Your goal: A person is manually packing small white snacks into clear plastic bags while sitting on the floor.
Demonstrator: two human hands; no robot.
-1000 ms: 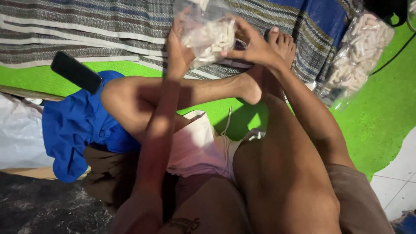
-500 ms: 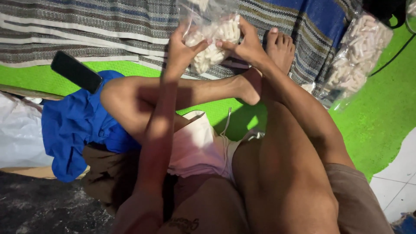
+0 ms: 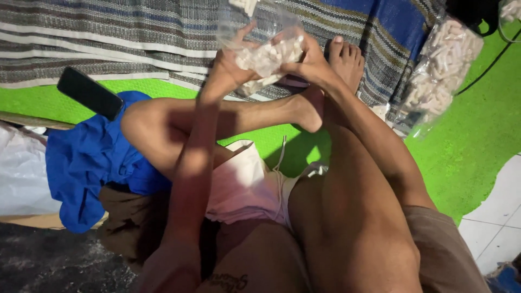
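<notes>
Two hands meet on one small clear bag [image 3: 267,54] near the top of my view. My left hand [image 3: 225,70] grips the bag's left side, thumb and fingers closed on the plastic. My right hand [image 3: 309,65] pinches the right side the same way, fingers curled over the top edge. The bag is held up off the ground, above my crossed legs, and it holds short white cylinders bunched in its lower half.

Behind the bag lies a striped woven mat [image 3: 135,38] in grey, brown and blue. My foot [image 3: 347,59] rests on it just beside my right hand. To the right, a bigger clear bag [image 3: 437,70] full of the same white pieces leans where the mat meets the green floor cover [image 3: 477,135]. A black phone [image 3: 89,93] sits on the mat's near edge at left, touching a blue cloth [image 3: 92,163] that is bunched against my knee. White tile [image 3: 499,217] shows at the lower right corner.
</notes>
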